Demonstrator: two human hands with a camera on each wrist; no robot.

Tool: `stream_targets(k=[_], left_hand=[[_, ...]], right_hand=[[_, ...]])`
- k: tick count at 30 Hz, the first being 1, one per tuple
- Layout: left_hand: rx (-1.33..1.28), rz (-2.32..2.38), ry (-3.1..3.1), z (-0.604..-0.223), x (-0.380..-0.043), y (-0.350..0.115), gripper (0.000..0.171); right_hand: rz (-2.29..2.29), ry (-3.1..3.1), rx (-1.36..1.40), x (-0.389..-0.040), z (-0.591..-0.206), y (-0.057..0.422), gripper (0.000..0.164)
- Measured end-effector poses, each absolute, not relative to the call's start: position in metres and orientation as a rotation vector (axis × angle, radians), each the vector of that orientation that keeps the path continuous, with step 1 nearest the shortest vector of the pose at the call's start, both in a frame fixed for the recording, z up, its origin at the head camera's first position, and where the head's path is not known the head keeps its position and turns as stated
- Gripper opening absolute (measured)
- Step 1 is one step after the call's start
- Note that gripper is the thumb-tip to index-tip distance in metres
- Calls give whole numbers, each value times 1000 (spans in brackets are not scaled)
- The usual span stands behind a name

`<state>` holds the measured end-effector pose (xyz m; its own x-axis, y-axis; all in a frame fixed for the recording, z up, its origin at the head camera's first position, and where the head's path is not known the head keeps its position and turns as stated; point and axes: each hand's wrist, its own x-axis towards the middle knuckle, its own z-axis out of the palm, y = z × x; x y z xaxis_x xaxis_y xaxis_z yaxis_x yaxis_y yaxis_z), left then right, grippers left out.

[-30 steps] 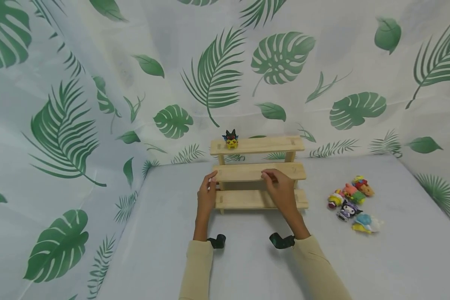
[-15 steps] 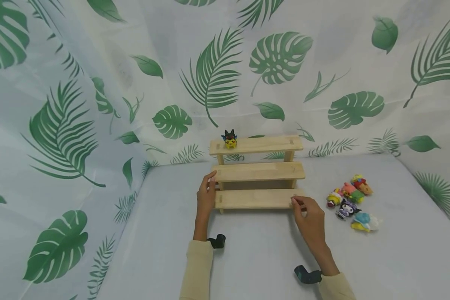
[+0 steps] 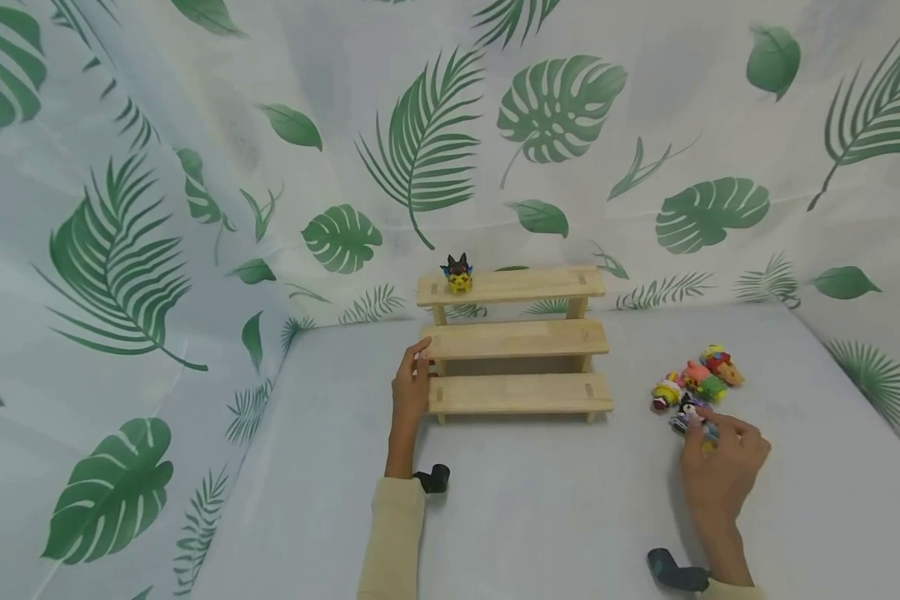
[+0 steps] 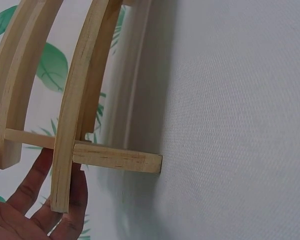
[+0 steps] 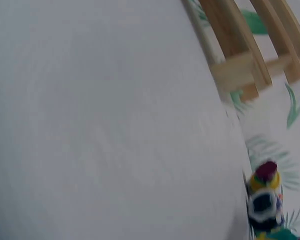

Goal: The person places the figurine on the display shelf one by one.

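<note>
A three-tier wooden display shelf point(image 3: 510, 337) stands before the leaf-print backdrop. My left hand point(image 3: 409, 387) holds its left end; in the left wrist view, fingers point(image 4: 32, 187) reach round behind the end of the lowest plank point(image 4: 65, 150). On the top tier, at the left, sits a small yellow figurine with dark ears point(image 3: 460, 275). My right hand point(image 3: 723, 467) is over the near side of the toy group, thumb and fingers apart around a blue-and-yellow figurine point(image 3: 709, 433) that it mostly covers. Right beside the fingertips lies a purple-and-white figurine with black ears point(image 3: 687, 408).
Behind these lie a yellow-and-pink figurine point(image 3: 668, 390), a pink-and-green one point(image 3: 703, 383) and a red, yellow and brown one point(image 3: 722, 367). A pale cloth covers the table point(image 3: 540, 500). Black wrist-camera mounts point(image 3: 675, 571) stick out from both wrists.
My right hand has moved from in front of the middle tier, past the shelf's right end, to the figurines. My left hand has stayed at the shelf's left end.
</note>
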<state>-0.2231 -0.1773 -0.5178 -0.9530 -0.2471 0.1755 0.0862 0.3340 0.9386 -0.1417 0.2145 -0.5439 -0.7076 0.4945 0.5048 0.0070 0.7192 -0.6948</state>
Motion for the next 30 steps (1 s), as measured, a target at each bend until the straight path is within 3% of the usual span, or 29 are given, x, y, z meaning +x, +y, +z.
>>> stream_targets(k=[7, 11, 23, 30], left_hand=[[151, -1666, -2298, -517, -227, -178, 34], [157, -1668, -2302, -518, -228, -178, 35], [160, -1663, -2301, -518, -226, -177, 35], [146, -1668, -2290, -520, -228, -177, 34]], right_hand=[[1032, -2463, -677, -140, -542, 250, 64], [1106, -2632, -721, -142, -544, 265, 78], [1139, -2913, -519, -144, -543, 298, 94], [1164, -2868, -368, -134, -551, 308, 81]])
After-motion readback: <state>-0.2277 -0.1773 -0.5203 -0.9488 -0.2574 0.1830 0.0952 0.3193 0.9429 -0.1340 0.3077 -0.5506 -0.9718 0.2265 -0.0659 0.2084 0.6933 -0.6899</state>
